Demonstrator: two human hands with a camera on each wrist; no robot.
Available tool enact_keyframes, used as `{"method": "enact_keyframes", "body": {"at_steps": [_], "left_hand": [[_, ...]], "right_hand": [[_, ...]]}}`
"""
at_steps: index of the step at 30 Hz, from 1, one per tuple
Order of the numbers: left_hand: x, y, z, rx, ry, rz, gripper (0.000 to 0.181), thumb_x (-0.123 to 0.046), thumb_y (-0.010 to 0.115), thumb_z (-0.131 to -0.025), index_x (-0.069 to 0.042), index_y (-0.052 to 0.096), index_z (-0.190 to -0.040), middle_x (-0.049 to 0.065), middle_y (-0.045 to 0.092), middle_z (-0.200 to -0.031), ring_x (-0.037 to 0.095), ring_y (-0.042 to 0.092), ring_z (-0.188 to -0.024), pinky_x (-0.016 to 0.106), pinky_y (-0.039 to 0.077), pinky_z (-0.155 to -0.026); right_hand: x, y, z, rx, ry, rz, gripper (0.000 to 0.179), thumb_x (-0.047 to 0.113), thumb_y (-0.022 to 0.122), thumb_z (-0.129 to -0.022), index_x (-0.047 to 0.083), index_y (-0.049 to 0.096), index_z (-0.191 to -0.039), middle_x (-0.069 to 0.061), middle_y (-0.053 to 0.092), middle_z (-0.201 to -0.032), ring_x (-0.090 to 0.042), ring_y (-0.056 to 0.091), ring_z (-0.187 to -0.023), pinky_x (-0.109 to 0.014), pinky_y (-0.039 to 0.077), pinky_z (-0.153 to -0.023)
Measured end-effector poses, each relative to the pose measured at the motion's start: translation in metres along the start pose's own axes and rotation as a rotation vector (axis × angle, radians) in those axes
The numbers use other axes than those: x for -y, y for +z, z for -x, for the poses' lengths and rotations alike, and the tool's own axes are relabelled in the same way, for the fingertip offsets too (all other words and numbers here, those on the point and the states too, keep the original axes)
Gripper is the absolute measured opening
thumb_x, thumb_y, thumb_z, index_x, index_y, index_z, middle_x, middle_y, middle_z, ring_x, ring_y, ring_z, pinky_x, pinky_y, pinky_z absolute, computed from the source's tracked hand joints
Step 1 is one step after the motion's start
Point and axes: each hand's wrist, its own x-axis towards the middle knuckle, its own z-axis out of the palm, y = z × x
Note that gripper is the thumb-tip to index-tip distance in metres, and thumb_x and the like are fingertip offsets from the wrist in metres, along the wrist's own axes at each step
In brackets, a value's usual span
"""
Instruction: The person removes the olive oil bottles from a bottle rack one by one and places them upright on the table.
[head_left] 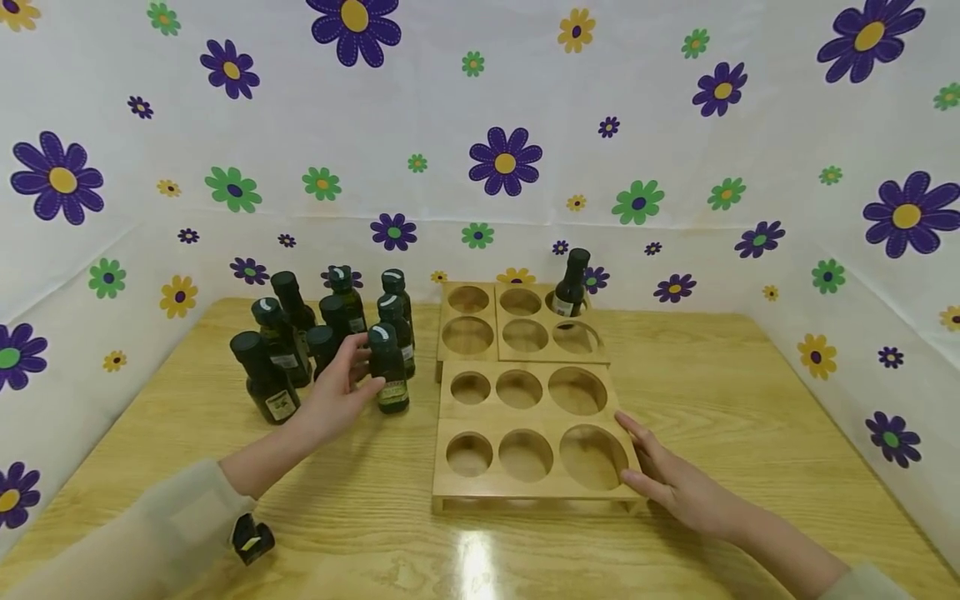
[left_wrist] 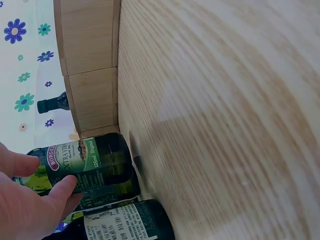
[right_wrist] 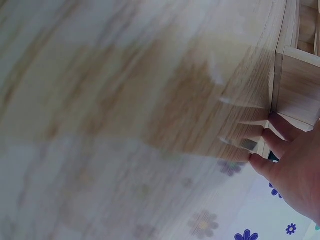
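Observation:
At the right end of a bottle group, a small dark green olive oil bottle (head_left: 390,375) stands upright with a black cap. My left hand (head_left: 341,387) holds it, thumb across the front near the label, fingers passing behind its upper part. The left wrist view shows its "extra virgin" label (left_wrist: 70,157) close up. A wooden holder with round holes (head_left: 525,492) stands to the right of the bottles. Along the holder's right side my right hand (head_left: 682,492) rests with extended fingers touching the edge, and the right wrist view shows fingertips (right_wrist: 260,162) by its base.
Several dark bottles (head_left: 270,387) stand close together at the left, right beside the held one. One dark bottle (head_left: 570,287) sits in a back hole of the raised rear section (head_left: 551,354). Flowered cloth (head_left: 442,92) walls in the table. A black device (head_left: 251,537) hangs under the left sleeve.

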Motion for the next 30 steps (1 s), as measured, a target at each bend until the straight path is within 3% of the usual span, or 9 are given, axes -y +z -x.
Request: {"method": "enact_keyframes", "body": {"at_steps": [7, 15, 30], "left_hand": [[0.0050, 0.0013, -0.0010, -0.012, -0.050, 0.018, 0.057, -0.001, 0.053, -0.099, 0.000, 0.020, -0.147, 0.035, 0.032, -0.144, 0.050, 0.034, -0.132, 0.055, 0.035, -0.103], [0.0026, 0.0047, -0.0058, 0.005, -0.042, 0.038, 0.058, -0.003, 0.051, -0.101, 0.001, 0.017, -0.148, 0.035, 0.029, -0.146, 0.050, 0.031, -0.134, 0.057, 0.034, -0.104], [0.0028, 0.0089, -0.0096, -0.010, -0.075, 0.049, 0.059, -0.004, 0.048, -0.102, -0.003, 0.014, -0.150, 0.032, 0.025, -0.149, 0.048, 0.027, -0.136, 0.056, 0.033, -0.105]], "right_hand": [[0.0002, -0.0003, -0.0005, 0.034, 0.000, -0.039, 0.068, 0.024, 0.046, -0.105, 0.014, 0.003, -0.157, -0.026, 0.012, -0.157, -0.047, 0.027, -0.136, -0.059, 0.030, -0.103], [0.0002, -0.0010, 0.0014, 0.007, 0.004, -0.017, 0.068, 0.025, 0.047, -0.105, 0.014, 0.005, -0.157, -0.025, 0.013, -0.157, -0.047, 0.026, -0.136, -0.063, 0.029, -0.102], [0.0025, -0.0020, 0.0007, 0.000, 0.005, 0.011, 0.068, 0.025, 0.048, -0.104, 0.014, 0.007, -0.157, -0.025, 0.015, -0.157, -0.046, 0.029, -0.135, -0.063, 0.031, -0.101]]}}
